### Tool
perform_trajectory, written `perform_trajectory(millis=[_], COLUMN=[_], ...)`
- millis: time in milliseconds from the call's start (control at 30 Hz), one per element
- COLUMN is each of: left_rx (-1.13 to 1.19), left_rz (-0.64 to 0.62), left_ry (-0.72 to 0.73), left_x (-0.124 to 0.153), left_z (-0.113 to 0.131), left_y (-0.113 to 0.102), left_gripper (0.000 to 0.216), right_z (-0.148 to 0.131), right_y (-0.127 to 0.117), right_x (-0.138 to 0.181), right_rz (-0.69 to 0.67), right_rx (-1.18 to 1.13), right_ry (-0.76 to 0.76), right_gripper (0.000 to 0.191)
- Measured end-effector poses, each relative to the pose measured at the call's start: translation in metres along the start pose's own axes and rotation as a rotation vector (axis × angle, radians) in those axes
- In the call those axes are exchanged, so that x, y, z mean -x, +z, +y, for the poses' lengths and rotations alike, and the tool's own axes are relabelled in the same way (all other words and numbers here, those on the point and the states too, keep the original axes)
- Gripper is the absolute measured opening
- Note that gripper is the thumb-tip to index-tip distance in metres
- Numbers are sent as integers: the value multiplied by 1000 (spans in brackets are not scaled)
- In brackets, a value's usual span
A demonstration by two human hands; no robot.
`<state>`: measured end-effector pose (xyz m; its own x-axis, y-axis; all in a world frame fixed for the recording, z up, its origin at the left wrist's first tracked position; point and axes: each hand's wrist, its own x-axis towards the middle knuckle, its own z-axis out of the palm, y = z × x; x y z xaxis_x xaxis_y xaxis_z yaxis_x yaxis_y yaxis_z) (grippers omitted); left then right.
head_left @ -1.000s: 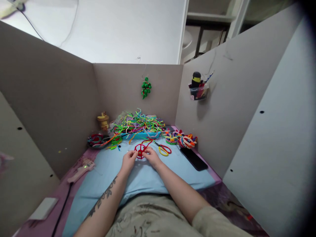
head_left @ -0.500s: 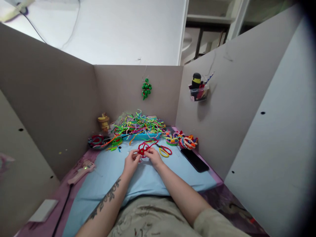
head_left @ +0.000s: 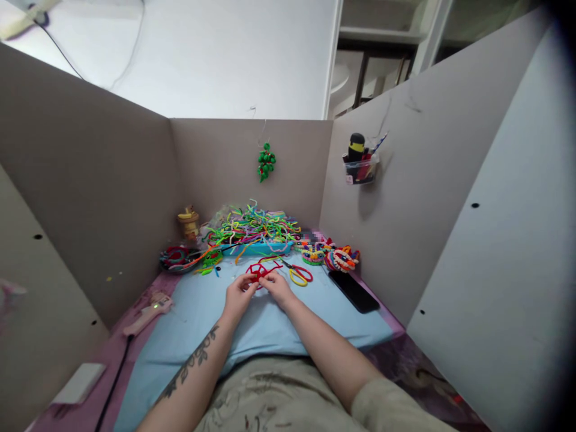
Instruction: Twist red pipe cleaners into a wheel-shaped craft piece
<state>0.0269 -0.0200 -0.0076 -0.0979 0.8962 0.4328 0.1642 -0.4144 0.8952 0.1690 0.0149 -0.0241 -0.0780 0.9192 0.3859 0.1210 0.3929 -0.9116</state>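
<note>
A small red pipe-cleaner shape (head_left: 260,271), a ring with spokes and a loose tail, is held over the light blue mat (head_left: 198,324) at the middle of the table. My left hand (head_left: 237,296) pinches its left side and my right hand (head_left: 275,287) pinches its right side, fingers closed on it. The shape now lies nearly flat. Scissors with yellow and red handles (head_left: 299,273) lie just right of my right hand.
A pile of coloured pipe cleaners (head_left: 252,227) in a blue tray sits behind. Finished colourful rings (head_left: 341,258) and a black phone (head_left: 353,290) lie right; a glue gun (head_left: 144,312) lies left. Grey partition walls (head_left: 90,180) enclose the table.
The red shape stood upright facing me a second ago; it has been tipped down nearly flat between my hands, which stayed in place.
</note>
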Motion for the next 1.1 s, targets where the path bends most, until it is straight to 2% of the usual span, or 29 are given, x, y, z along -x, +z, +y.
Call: perform_trajectory(millis=[233,400,467,567,633,700,767,833,967,1100], left_rx=[-29,-12,7,21,29,50,85,127,184,191], left_rz=[29,67,72,81,106,135,147,146,145,139], left_ry=[1,-20,-32,-43,-50,-56,-65,-78,-86,-85], left_x=[1,0,0,-1,-2,-3,-3,-4,-4,-4], left_z=[1,-1,-1,0,1,2,3,4,4,3], left_y=[0,-1,-2,-2,-3,-4,-5,-6,-6,-5], left_gripper=[28,30,30,30,30,30,31,32,33,33], right_z=[-2,-2,-5,-6,-3,2,8,13,18,21], right_y=[1,3,1,-6,-12,-17,-21,-24,-26,-27], right_x=[2,3,3,2,0,-3,-6,-8,-10,-10], right_rz=[-12,28,87,255,371,417,386,335,279,284], right_rx=[60,85,96,137,175,243,358,481,600,552], right_ry=[-59,-105,-123,-158,-146,-120,-120,-120,-53,-44], right_gripper=[23,18,19,23,17,12,29,36,23,13])
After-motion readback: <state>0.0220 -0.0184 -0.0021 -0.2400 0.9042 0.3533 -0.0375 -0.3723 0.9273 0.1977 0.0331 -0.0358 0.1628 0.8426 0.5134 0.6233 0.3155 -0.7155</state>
